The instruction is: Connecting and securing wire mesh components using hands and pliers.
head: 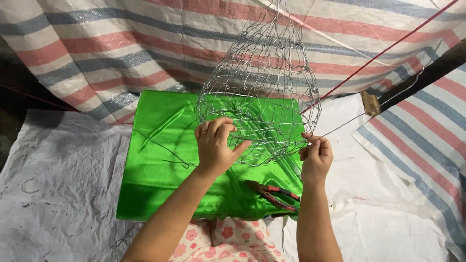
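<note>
One cam only, head-worn, looking down and fwd over the person's own forearms, which enter from the bottom edge. Close range: left hand (216, 145) and right hand (315, 153) sit near frame centre, at arm's reach. The view tilts enough to take in the green cloth (160, 160) below and the striped tarp (97, 53) wall rising behind (top of frame). No 2nd view, so nothing's shared.
</note>
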